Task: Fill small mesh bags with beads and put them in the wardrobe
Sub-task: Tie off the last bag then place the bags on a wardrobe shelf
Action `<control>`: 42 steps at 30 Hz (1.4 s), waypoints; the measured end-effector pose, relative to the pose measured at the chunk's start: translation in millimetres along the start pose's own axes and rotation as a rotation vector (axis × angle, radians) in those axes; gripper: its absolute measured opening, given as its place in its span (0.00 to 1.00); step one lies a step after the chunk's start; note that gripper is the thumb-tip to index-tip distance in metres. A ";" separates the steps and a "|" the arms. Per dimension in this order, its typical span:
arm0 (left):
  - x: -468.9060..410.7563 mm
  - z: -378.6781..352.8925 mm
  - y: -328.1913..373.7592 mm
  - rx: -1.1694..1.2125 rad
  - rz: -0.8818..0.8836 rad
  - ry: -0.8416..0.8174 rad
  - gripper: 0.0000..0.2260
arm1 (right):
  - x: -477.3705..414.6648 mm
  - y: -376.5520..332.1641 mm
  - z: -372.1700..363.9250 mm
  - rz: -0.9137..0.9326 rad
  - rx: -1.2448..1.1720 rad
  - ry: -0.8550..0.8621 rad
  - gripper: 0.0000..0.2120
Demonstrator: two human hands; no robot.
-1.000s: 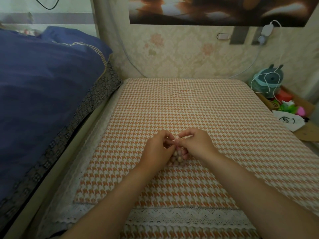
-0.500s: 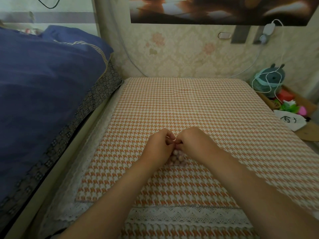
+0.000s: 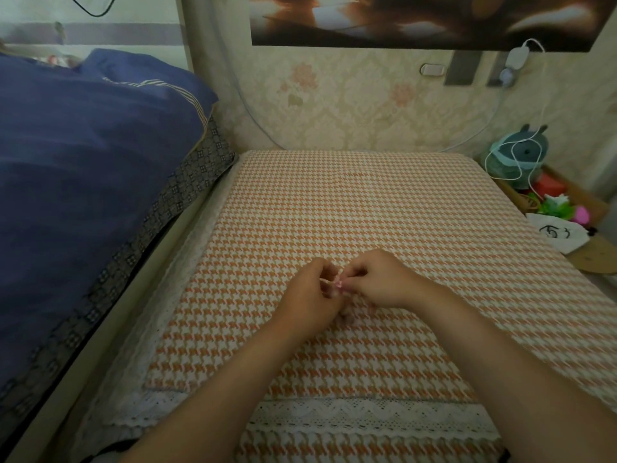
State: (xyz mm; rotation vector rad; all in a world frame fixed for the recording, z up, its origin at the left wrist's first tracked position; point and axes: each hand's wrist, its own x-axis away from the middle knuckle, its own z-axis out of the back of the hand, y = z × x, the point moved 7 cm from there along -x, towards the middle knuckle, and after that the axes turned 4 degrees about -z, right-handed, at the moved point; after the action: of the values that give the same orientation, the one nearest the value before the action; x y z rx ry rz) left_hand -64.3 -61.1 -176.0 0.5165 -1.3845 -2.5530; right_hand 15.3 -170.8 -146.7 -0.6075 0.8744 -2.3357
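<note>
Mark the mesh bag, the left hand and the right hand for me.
mesh bag (image 3: 340, 285), head view, pink top pinched between both hands.
left hand (image 3: 309, 295), head view, back of the hand.
right hand (image 3: 384, 283), head view, back of the hand.

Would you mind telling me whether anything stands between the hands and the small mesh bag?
Nothing visible does: the left hand and right hand both pinch the top of the mesh bag on the houndstooth cloth. The wardrobe is out of view.

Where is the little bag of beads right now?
The bag is near the middle of the orange checked cloth, in the head view's centre, pinched at its top between the left hand and right hand, which hide most of it.
</note>
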 end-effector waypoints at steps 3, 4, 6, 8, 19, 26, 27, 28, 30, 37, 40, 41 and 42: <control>-0.3 7.0 0.7 0.013 -0.026 0.035 0.12 | -1.3 10.3 -3.4 -0.070 -0.249 -0.126 0.07; -0.6 7.6 1.7 0.003 -0.033 0.041 0.11 | -1.3 12.7 -4.7 -0.097 -0.313 -0.162 0.07; -0.8 7.4 3.4 -0.038 -0.045 0.042 0.09 | -1.0 16.5 -7.0 -0.140 -0.408 -0.213 0.08; 0.4 7.4 3.8 -0.096 -0.059 0.049 0.05 | -1.5 20.0 -8.7 -0.175 -0.456 -0.225 0.09; 5.0 16.9 9.3 -0.132 -0.092 0.135 0.06 | -5.5 24.7 -13.0 -0.169 -0.474 -0.151 0.04; 2.8 24.0 -5.7 -0.083 0.106 0.154 0.08 | -7.6 26.6 -9.6 -0.172 -0.470 -0.064 0.04; 1.6 25.4 -8.0 -0.095 0.126 0.154 0.08 | -8.1 27.6 -8.5 -0.179 -0.442 -0.047 0.04; 0.6 26.9 -10.2 -0.110 0.146 0.151 0.09 | -8.4 29.0 -7.6 -0.189 -0.411 -0.031 0.05; -0.8 30.4 -14.3 -0.133 0.181 0.154 0.08 | -8.7 32.2 -6.5 -0.218 -0.367 -0.018 0.05; -4.0 30.2 -19.5 -0.123 0.231 0.151 0.08 | -5.3 30.0 -9.5 -0.257 -0.338 -0.064 0.04; -5.0 26.2 -17.6 -0.161 0.178 0.065 0.07 | -1.2 28.3 -11.3 -0.280 -0.338 -0.084 0.04; -4.7 23.2 -15.2 -0.176 0.149 0.021 0.07 | 0.1 26.7 -13.0 -0.279 -0.341 -0.096 0.04; -4.0 20.2 -13.5 -0.177 0.127 -0.014 0.07 | 1.3 25.1 -14.9 -0.277 -0.345 -0.103 0.05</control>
State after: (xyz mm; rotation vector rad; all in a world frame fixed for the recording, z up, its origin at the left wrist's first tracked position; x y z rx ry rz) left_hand -68.6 -36.9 -176.4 0.3682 -1.1416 -2.5479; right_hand 14.3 -180.8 -174.2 -1.0404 1.2225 -2.3815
